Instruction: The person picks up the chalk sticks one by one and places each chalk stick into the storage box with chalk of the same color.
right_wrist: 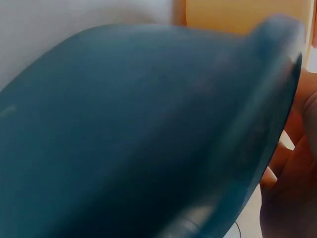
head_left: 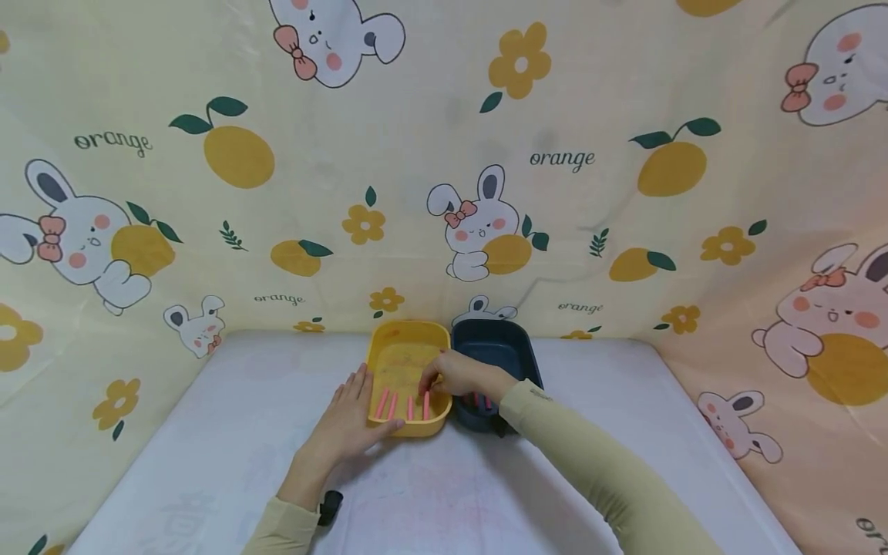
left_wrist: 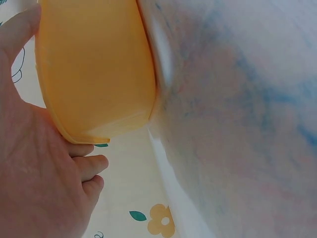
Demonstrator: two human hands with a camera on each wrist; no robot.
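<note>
A yellow plastic container (head_left: pixel 409 430) stands on the white table, with several pink sticks (head_left: pixel 393 405) lying in a row in its front part. My left hand (head_left: pixel 344 420) rests against its front left corner, fingers straight along the left side and thumb across the front rim. In the left wrist view the same hand (left_wrist: pixel 42 163) lies beside the container's outer wall (left_wrist: pixel 96 69). Reaching in over the right rim, my right hand (head_left: pixel 451 374) has bent fingers at the top of the rightmost pink stick (head_left: pixel 426 407) and appears to pinch it; the fingertips are partly hidden.
A dark blue container (head_left: pixel 496 327) stands directly right of the yellow one, under my right wrist. A few small sticks (head_left: pixel 488 402) show inside it, partly hidden. Its outer wall (right_wrist: pixel 124 124) fills most of the right wrist view. A patterned cloth (head_left: pixel 409 139) hangs behind the table.
</note>
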